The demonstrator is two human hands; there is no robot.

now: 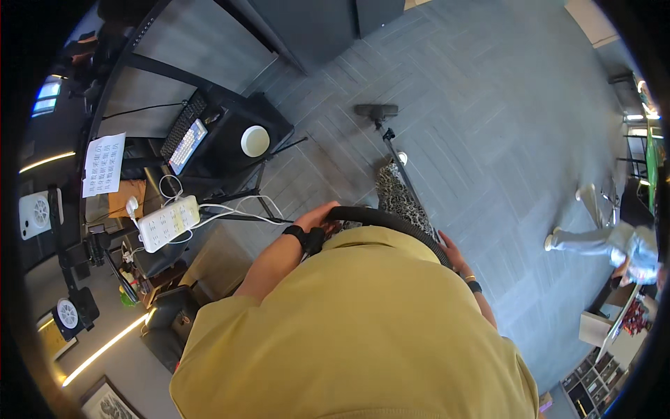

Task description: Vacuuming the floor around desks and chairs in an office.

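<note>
A black ribbed vacuum cleaner hose [391,222] arcs across the front of my yellow shirt. At its left end my left hand [321,215] is closed on it, with a black band on the wrist. From the hose's right end a thin vacuum cleaner wand [405,164] runs forward and slightly left. My right hand [453,253] is closed at the near end of this wand, its grip partly hidden by the hose and my body. On the grey floor ahead lies the wide, dark floor head [377,110], joined to the wand.
On my left, a black desk carries a keyboard [187,146] and a round white-topped object [255,141]. A white power strip [169,223] with cables hangs nearer. At right, another person [614,244] is by a table. Dark cabinets [307,31] stand beyond the grey floor [474,105].
</note>
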